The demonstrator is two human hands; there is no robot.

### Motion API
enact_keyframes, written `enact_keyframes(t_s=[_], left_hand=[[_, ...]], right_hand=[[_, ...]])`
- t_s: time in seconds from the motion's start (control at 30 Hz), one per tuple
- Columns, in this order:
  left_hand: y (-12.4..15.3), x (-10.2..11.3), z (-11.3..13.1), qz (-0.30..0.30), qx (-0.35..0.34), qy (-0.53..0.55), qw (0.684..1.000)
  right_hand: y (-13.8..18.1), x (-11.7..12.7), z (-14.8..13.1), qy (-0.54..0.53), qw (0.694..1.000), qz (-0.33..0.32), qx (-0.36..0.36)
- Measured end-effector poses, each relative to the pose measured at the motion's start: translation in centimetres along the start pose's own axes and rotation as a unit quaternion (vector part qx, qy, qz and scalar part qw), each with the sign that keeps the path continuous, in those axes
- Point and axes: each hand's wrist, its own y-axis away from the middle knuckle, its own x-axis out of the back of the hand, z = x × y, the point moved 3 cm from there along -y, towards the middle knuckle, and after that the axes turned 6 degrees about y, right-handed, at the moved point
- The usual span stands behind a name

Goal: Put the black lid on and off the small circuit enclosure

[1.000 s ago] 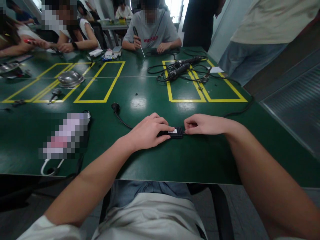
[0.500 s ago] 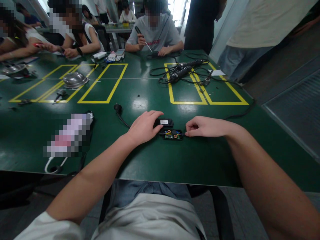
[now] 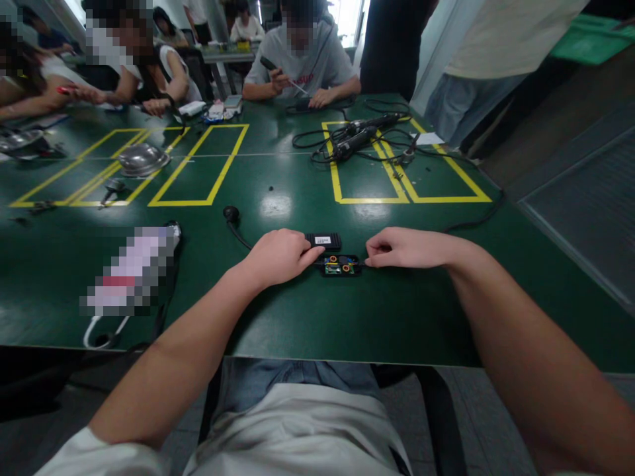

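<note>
A small open black plastic case (image 3: 342, 274) lies on the green table, its circuit board, orange ring coils and coloured wires showing. Just behind it rests a black ribbed cover (image 3: 331, 240) bearing a white label. My left hand (image 3: 278, 259) is at the case's left end, its fingers curled and thumb reaching toward the cover's edge; what they grip is hidden. A black cord with a plug (image 3: 231, 214) runs under this hand. At the right end, my right hand (image 3: 409, 248) pinches the thin dark cable (image 3: 363, 263) where it leaves the case.
A phone-like object (image 3: 131, 268), blurred out, with a white loop lies at left. Beyond are a metal bowl-shaped part (image 3: 143, 159), yellow tape rectangles, and black electric screwdrivers (image 3: 352, 142) with tangled cords. A person opposite holds a screwdriver (image 3: 282, 71). Others sit or stand around the table.
My left hand's fingers have drawn in and back off the cover, uncovering more of it. My right hand keeps its pinch at the case's right end. The view has shifted slightly.
</note>
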Motion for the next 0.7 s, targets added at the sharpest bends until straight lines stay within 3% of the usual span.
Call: enact_keyframes(t_s=[0.2, 0.4, 0.53, 0.7], left_hand=[[0.3, 0.2, 0.4, 0.004, -0.004, 0.004, 1.000], [0.2, -0.5, 0.2, 0.142, -0.033, 0.089, 0.985], [-0.5, -1.5, -0.5, 0.121, -0.092, 0.135, 0.979], [-0.7, -1.6, -1.2, 0.127, -0.090, 0.126, 0.980]], right_hand=[[0.1, 0.0, 0.1, -0.003, 1.000, 0.000, -0.004], [0.1, 0.0, -0.1, -0.013, 1.000, 0.011, -0.008], [0.1, -0.1, 0.0, -0.012, 1.000, 0.014, -0.013], [0.1, 0.0, 0.0, -0.013, 1.000, 0.015, -0.012]])
